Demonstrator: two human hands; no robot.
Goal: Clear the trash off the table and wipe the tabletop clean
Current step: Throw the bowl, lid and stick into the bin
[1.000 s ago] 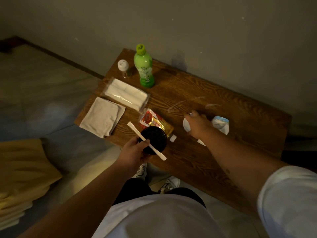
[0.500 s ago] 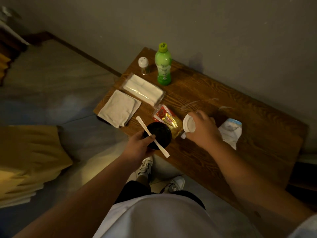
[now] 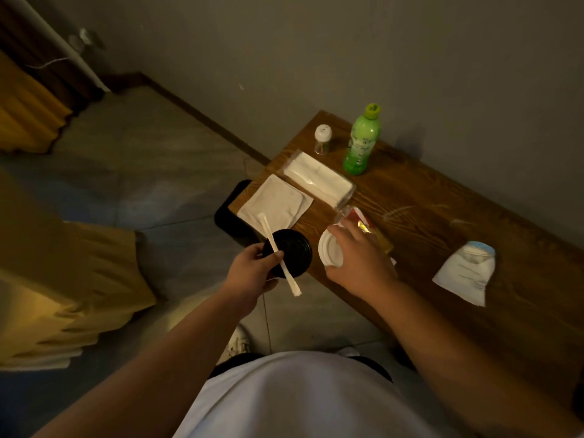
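My left hand (image 3: pixel 251 273) grips a round black lid (image 3: pixel 292 252) together with a white wrapped stick (image 3: pixel 279 254), held just off the near edge of the wooden table (image 3: pixel 442 197). My right hand (image 3: pixel 360 263) holds a white cup lid (image 3: pixel 330 250) above the table's near edge. Partly hidden under that hand lies a red and gold snack wrapper (image 3: pixel 363 222). A crumpled white and blue wrapper (image 3: pixel 464 271) lies on the table to the right. A folded beige cloth (image 3: pixel 275 202) rests at the table's left end.
A pack of white tissues (image 3: pixel 317 178), a green bottle (image 3: pixel 361 140) and a small white-capped shaker (image 3: pixel 322 139) stand at the far left of the table. A black bin (image 3: pixel 226 210) sits on the floor under the left end. Yellow fabric (image 3: pixel 63 289) lies at left.
My right hand lifted the white cup lid and carried it left toward the black lid. My left hand moved its lid and stick off the table edge. My view swung left.
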